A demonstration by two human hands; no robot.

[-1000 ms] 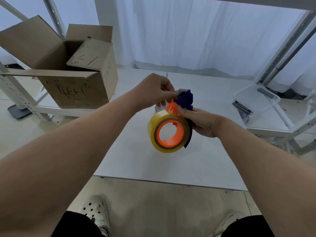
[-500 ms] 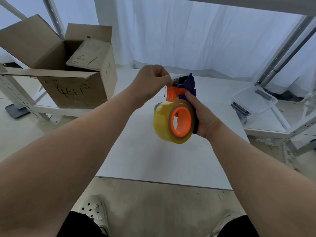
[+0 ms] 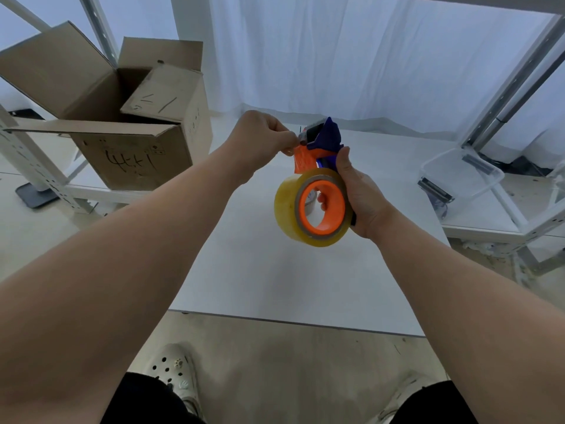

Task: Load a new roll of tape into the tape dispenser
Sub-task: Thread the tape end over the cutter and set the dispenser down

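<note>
The right hand (image 3: 363, 191) holds the tape dispenser (image 3: 325, 142) in the air above the white tabletop (image 3: 275, 270), its grip clamped around the blue frame, thumb up by the orange hub; the roll of yellowish tape (image 3: 289, 206) sits on the dispenser's orange wheel, below the serrated blade end; the left hand (image 3: 260, 137) has its fingertips pinched together on the loose tape end beside the blade; an open cardboard box (image 3: 128, 148) stands at the far left; a clear plastic bin (image 3: 458, 175) lies at the right.
</note>
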